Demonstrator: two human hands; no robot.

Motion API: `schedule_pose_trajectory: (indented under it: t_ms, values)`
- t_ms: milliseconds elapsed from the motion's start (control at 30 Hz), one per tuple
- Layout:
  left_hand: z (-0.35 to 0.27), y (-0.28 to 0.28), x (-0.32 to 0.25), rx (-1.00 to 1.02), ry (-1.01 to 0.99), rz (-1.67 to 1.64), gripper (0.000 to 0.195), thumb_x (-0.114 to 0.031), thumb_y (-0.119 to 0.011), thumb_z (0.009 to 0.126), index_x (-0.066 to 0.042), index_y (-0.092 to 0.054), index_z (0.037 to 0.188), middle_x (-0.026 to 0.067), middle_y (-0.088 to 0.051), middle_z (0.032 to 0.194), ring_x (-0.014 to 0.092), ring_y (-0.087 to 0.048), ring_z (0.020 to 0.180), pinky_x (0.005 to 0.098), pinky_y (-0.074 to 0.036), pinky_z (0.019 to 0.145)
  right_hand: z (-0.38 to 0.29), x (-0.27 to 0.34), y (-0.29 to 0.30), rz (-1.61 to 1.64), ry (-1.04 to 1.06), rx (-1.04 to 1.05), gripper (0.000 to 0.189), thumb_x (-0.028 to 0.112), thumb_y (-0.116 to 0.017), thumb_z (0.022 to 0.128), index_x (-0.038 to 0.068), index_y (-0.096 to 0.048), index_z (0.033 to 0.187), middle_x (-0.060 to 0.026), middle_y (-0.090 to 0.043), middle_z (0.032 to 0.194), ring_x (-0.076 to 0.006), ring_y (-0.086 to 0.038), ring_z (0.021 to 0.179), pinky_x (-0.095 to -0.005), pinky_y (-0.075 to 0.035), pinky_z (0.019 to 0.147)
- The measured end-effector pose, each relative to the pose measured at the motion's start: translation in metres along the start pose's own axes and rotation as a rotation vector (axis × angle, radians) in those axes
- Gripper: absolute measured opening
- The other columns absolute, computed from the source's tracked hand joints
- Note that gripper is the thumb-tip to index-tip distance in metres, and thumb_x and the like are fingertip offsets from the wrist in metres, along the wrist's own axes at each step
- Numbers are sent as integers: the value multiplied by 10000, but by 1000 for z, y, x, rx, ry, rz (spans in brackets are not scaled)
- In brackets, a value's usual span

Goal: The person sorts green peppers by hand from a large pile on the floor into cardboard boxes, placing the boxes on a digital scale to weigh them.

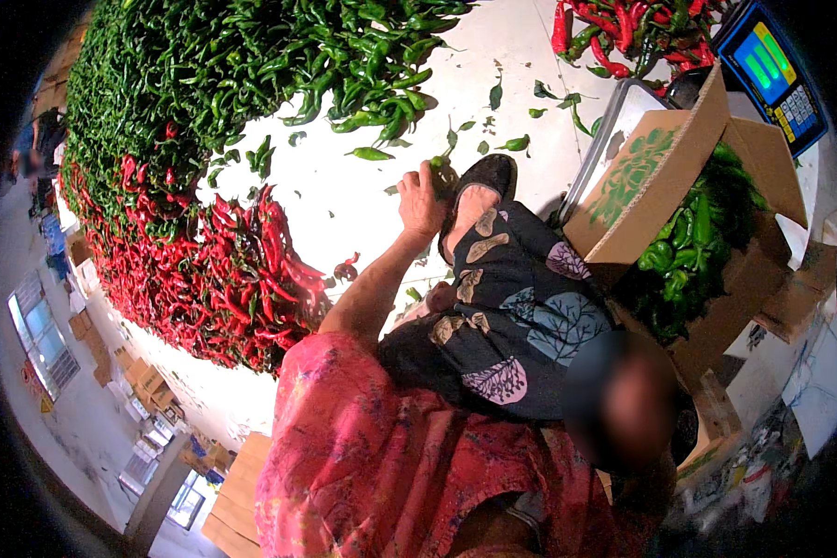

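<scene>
My left hand [420, 202] is low over the white floor, beside a black shoe [489, 173] on my foot. A small green pepper [437, 162] lies at its fingertips; whether the fingers grip it is unclear. My right hand is not in view; a blurred patch covers the lower right. Beside my leg, an open cardboard box [746, 279] holds green peppers [683, 234]. In front spreads a large heap of green chili peppers [265, 63], with red chili peppers [216, 286] along its near left side.
More red peppers [620, 28] lie at the top right, near a digital scale display [767, 73] with a keypad. Loose leaves [495, 94] and a single green pepper [371, 153] are scattered on the floor. Cardboard boxes [146, 383] stand far left. Plastic bags [746, 481] lie lower right.
</scene>
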State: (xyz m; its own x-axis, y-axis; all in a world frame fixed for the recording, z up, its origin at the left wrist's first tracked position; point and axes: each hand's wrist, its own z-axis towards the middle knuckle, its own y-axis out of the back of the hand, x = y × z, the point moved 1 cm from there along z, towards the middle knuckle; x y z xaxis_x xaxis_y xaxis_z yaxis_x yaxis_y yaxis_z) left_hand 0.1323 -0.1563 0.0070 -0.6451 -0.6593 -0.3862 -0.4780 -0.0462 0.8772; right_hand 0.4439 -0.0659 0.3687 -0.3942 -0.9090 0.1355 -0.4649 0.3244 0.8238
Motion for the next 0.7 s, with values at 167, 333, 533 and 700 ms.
schedule_pose_trajectory:
  t_ms: [167, 333, 533, 700]
  values:
    - [15, -2, 2, -24, 71, -197, 508, -205, -723, 750, -83, -463, 1169, 212, -498, 1068, 454, -551, 961, 534, -487, 776, 5, -2, 1, 25, -9, 14, 281, 254, -571, 918, 42, -620, 1096, -108, -602, 958, -224, -597, 830, -390, -517, 761]
    - [52, 13, -47, -15, -265, -341, 513, -208, -740, 747, -79, -463, 1160, 220, -560, 1030, 443, -592, 944, 526, -491, 768, 3, -6, -1, 57, -42, 17, 264, 253, -575, 906, 50, -621, 1068, -107, -600, 955, -229, -599, 845, -393, -517, 771]
    - [91, -24, -125, 131, -415, -78, 487, -132, -741, 742, -134, -505, 1168, 153, -614, 1016, 386, -599, 992, 453, -522, 801, 4, -9, 3, 86, -45, -15, 243, 252, -581, 891, 60, -622, 1034, -107, -598, 952, -234, -602, 862, -397, -518, 783]
    - [98, -46, -142, 189, -250, -105, 498, -179, -757, 708, -107, -537, 1149, 168, -662, 955, 403, -648, 911, 505, -523, 767, -4, -10, 5, 115, -87, -49, 225, 251, -586, 878, 69, -622, 1005, -106, -596, 949, -239, -605, 877, -400, -518, 793]
